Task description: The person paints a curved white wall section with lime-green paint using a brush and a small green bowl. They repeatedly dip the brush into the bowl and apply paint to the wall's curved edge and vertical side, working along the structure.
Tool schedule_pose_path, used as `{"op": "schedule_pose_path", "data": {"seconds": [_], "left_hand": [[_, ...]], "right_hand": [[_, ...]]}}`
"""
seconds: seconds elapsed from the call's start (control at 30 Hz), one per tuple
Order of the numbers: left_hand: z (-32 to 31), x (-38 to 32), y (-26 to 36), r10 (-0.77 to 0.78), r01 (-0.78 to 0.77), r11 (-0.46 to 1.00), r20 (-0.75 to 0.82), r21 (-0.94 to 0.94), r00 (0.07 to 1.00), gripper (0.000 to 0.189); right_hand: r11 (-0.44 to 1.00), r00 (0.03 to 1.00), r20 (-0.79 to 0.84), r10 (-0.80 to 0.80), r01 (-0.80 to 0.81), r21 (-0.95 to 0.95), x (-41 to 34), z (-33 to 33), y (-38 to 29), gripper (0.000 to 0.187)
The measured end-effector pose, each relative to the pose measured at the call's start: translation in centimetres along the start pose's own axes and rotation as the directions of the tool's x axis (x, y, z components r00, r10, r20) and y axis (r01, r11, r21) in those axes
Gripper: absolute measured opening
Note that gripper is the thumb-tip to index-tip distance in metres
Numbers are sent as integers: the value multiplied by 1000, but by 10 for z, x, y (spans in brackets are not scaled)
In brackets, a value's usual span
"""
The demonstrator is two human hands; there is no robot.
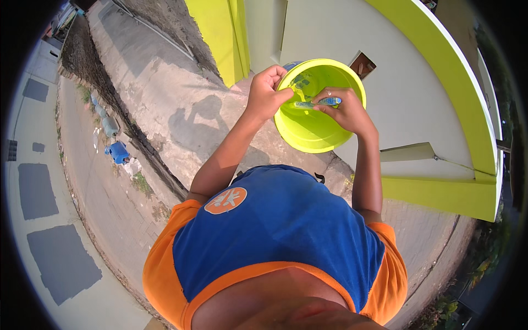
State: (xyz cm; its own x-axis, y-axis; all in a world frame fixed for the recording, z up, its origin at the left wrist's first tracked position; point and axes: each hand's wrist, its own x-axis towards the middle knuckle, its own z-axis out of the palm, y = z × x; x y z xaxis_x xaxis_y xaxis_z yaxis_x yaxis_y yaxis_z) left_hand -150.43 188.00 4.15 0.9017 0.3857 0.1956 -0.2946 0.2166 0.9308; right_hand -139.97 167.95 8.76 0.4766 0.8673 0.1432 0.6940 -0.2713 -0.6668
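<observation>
A round bucket (317, 136), coated inside with bright yellow-green paint and showing some blue on its outside, is held up before me. My left hand (268, 93) grips its left rim, thumb on the inner side. Over the bucket's opening, my right hand (342, 109) is closed on a paintbrush (330, 101) with a blue, paint-smeared handle. The brush lies across the inside, its head end pointing left beside my left thumb. Bristles are hard to make out. Patches of grey-blue show through the paint on the bucket's inner wall.
A pale wall (404, 107) with yellow-green borders stands ahead and to the right, with a small square opening (363, 65) in it. Concrete ground (165, 95) lies to the left, edged by a low rough kerb. Farther left lie a blue container (118, 152) and other litter.
</observation>
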Motion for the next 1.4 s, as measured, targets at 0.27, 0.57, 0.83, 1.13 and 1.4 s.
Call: {"op": "schedule_pose_path", "data": {"seconds": [0.27,0.57,0.83,1.13,1.4], "left_hand": [[6,8,-12,-37,38,999,19,-33,999,19],[43,12,-52,-186,190,982,140,-12,972,23],[126,13,-114,-274,293,956,304,-21,912,22],[269,-20,-197,-363,397,917,470,28,805,20],[352,-30,-262,-428,404,897,582,179,691,21]], "right_hand": [[994,998,20,65,-63,-93,-6,10,13,15],[968,859,-449,244,-242,62,-93,17,28,16],[691,-26,-704,710,-168,703,-205,46,66,18],[458,-363,-280,889,671,583,-360,77,123,21],[625,-575,-251,778,745,232,-438,40,168,19]]}}
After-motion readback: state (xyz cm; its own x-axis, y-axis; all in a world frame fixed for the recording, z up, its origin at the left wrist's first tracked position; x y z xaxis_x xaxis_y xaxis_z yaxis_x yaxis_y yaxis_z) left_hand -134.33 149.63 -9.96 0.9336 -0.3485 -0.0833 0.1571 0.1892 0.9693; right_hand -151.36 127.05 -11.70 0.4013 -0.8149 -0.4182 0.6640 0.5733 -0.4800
